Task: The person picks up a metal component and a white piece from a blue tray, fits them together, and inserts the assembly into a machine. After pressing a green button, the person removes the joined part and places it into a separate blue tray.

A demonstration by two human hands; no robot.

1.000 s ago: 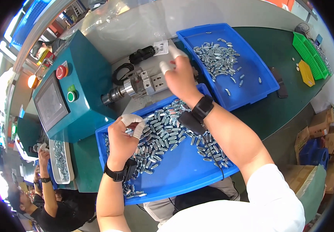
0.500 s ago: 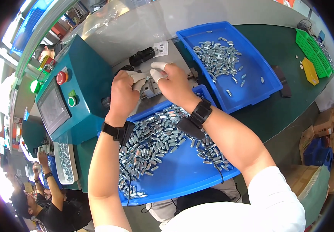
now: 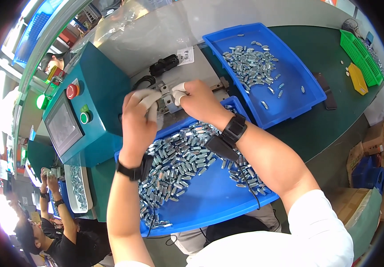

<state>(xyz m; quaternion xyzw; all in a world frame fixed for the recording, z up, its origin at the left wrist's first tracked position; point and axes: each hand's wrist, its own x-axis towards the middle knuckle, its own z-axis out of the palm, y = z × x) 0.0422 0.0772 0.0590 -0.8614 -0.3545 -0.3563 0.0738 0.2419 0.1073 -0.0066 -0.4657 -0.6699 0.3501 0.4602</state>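
A dark green table (image 3: 298,138) is stretched across the scene, its far side bounded by a pale panel. On its left, a teal machine (image 3: 100,84) is set, with a screen on its slanted face. A near blue tray (image 3: 214,198) is placed between the forearms, and a far blue tray (image 3: 289,80) is placed to its right. At the far right, a green basket (image 3: 361,58) is seen.

The left hand (image 3: 137,122) is held at the left side of the metal fixture (image 3: 168,100), its fingers bent and blurred, the thumb set below them; whether anything is gripped cannot be made out. The right hand (image 3: 201,102) is held at the fixture's right side, thumb and forefinger brought close together; what lies between their tips is hidden. Fingertips of both are wrapped in white covers.

The fixture is mounted beyond the near tray, right of the machine. Small metal parts (image 3: 183,155) are heaped in the near tray, and similar ones are scattered in the other.
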